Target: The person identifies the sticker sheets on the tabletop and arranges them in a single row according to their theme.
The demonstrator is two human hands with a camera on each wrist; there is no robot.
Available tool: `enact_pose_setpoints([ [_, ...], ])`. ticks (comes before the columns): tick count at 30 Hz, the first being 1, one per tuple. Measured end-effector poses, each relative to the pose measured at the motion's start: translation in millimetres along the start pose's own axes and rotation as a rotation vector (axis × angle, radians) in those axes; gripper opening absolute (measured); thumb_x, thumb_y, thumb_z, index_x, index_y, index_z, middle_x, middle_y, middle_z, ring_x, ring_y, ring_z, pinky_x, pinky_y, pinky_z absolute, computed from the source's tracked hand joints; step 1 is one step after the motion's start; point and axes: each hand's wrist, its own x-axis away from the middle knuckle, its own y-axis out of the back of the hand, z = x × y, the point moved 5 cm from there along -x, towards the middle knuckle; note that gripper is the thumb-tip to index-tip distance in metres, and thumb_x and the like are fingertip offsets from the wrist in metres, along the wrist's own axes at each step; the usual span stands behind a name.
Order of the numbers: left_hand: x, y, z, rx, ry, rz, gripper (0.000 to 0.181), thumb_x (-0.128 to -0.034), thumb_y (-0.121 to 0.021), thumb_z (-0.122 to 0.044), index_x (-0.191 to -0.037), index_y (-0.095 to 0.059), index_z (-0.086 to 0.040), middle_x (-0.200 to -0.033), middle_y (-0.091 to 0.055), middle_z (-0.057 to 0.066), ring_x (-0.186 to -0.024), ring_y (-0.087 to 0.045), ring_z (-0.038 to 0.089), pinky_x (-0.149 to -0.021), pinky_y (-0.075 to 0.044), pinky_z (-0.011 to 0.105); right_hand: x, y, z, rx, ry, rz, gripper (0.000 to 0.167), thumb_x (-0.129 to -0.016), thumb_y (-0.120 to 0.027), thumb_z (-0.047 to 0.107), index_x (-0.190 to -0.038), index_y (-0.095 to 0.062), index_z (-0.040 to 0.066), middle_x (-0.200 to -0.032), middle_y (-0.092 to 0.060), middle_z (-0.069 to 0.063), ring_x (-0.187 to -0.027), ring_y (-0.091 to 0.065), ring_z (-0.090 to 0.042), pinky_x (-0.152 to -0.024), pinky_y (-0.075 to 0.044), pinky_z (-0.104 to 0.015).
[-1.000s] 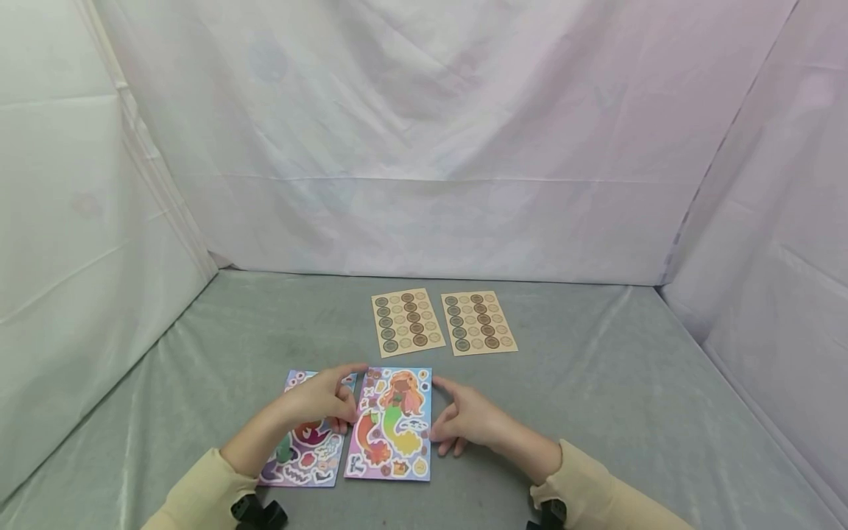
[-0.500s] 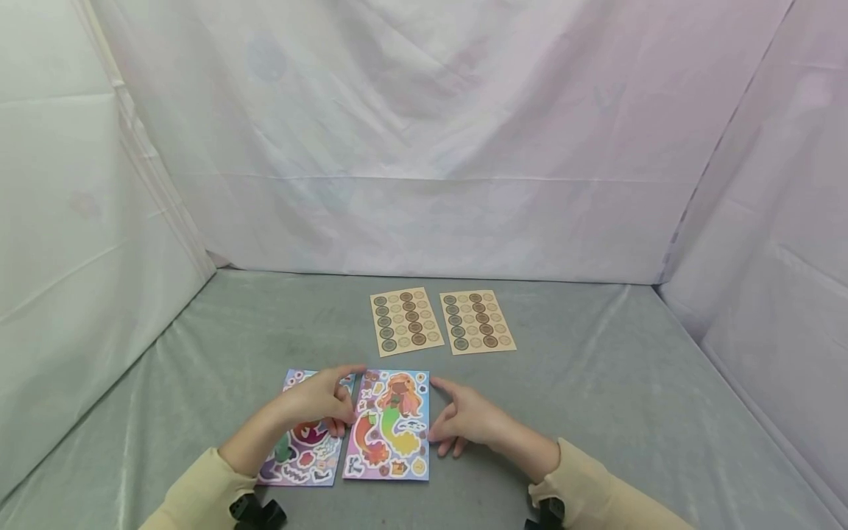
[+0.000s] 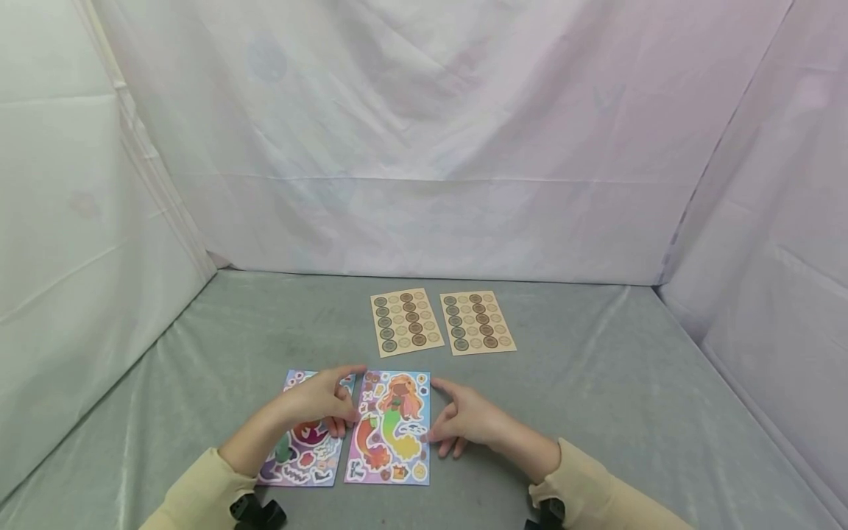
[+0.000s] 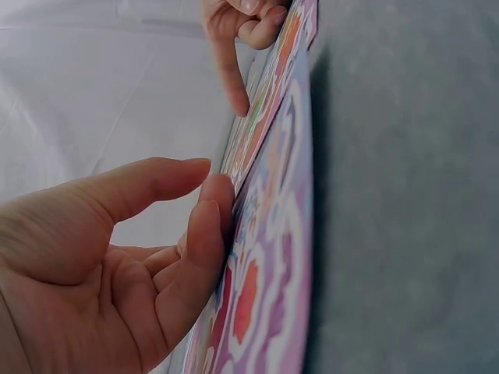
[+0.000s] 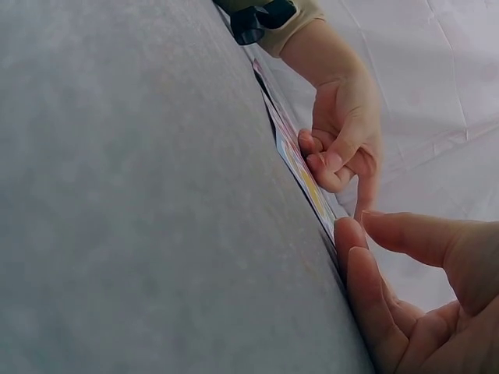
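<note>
Two colourful mermaid sticker sheets lie side by side near the front. My left hand is over the left sheet, hiding part of it; its index finger reaches the top left corner of the right sheet and its thumb is by that sheet's left edge. On the other side, my right hand has its index finger at the top right corner and its thumb at the right edge. In the left wrist view, the left hand has bent lower fingers against the sheets. The right wrist view shows the right hand beside the sheet edge.
Two tan sheets of round stickers, one on the left and one on the right, lie farther back on the grey cloth surface. White fabric walls stand at the back and both sides.
The right mermaid sheet has shifted very slightly toward the front between my hands. Both hands keep nearly the same pose and place.
</note>
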Motion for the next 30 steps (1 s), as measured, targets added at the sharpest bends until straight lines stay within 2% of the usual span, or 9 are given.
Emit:
enact_pose_setpoints([
  [10,1.4,2.6,-2.5,-0.006,-0.026,0.017,0.087,-0.0799,-0.072,-0.002,-0.149,-0.02,0.003,-0.072,-0.064,0.013,-0.053,-0.06,0.023,-0.051,-0.053,0.033,1.4,0.0,2.6,-0.01,-0.001,0.033,0.096,-0.078,-0.074,0.0,-0.15,-0.011,-0.004,-0.077,-0.069,-0.015,-0.055,-0.065,-0.023,-0.044,-0.052,-0.03],
  [16,4.1,6.5,-8.1,-0.045,-0.052,0.0,0.086,-0.0806,-0.071,-0.004,-0.149,-0.02,0.004,-0.076,-0.065,0.013,-0.059,-0.061,0.026,-0.054,-0.052,0.033,2.5,0.1,5.0,-0.009,0.006,0.047,0.093,-0.079,-0.073,0.0,-0.15,-0.013,-0.004,-0.08,-0.069,-0.014,-0.057,-0.065,-0.025,-0.045,-0.052,-0.03],
  [30,7.0,14.5,-19.3,-0.075,-0.133,-0.011,0.08,-0.0854,-0.068,-0.006,-0.148,-0.02,0.007,-0.078,-0.065,0.016,-0.067,-0.062,0.032,-0.063,-0.053,0.036,3.3,8.0,9.9,0.056,0.045,0.039,0.081,-0.081,-0.071,0.003,-0.146,-0.024,-0.005,-0.084,-0.07,-0.012,-0.064,-0.066,-0.024,-0.053,-0.053,-0.032],
])
